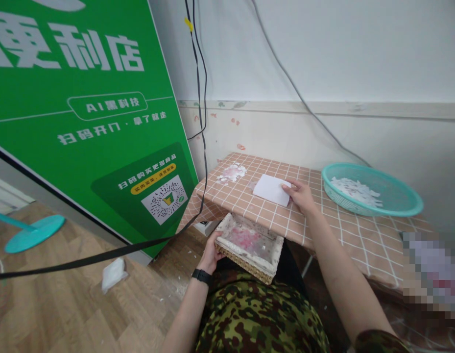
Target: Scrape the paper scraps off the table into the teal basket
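Note:
My left hand (211, 252) grips the left side of a cloth-lined wicker basket (267, 277), tilted just below the table's front edge. Pink and whitish powder or bits (245, 239) lie on its lining. My right hand (300, 194) pinches the right edge of a white card (270, 189), thumb on top, fingers partly hidden behind it. The card rests on or just over the checked tablecloth (245, 201); whether it touches is unclear. A small pile of white and pink scraps (232, 172) lies to the left of the card.
At the table's right stands a turquoise plastic basket (374, 189) holding white scraps. A black strap (139, 247) runs across the left, near a green cabinet (83, 147). On the wooden floor lies a white plastic packet (114, 274), near a turquoise round base (36, 234).

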Action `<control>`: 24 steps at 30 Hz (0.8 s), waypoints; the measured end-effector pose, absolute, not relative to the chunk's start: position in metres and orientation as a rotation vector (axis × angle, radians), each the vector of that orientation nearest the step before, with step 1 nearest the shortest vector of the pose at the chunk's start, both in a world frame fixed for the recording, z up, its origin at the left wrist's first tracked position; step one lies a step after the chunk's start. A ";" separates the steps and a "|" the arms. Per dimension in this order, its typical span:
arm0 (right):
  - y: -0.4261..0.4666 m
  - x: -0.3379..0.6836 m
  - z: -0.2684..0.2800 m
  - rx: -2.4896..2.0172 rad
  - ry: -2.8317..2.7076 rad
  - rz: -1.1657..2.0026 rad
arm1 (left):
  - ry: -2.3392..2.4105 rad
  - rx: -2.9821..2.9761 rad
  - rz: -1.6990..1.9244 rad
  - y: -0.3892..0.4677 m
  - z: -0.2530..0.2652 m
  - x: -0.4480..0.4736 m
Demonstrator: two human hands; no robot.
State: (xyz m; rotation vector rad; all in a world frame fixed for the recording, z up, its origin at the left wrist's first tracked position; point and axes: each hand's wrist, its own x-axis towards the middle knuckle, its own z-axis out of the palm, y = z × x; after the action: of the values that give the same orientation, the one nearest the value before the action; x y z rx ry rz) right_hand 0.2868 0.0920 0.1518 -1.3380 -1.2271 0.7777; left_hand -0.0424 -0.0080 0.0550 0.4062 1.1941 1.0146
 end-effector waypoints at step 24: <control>0.080 0.279 0.160 -1.336 -1.339 1.023 | 1.139 0.447 1.017 -0.005 0.048 -0.051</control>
State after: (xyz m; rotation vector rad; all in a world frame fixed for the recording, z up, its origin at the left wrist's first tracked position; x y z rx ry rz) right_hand 0.2789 0.0796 0.1600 -1.3356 -1.3387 1.0228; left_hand -0.0505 -0.0047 0.0481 0.4471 1.1386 1.0168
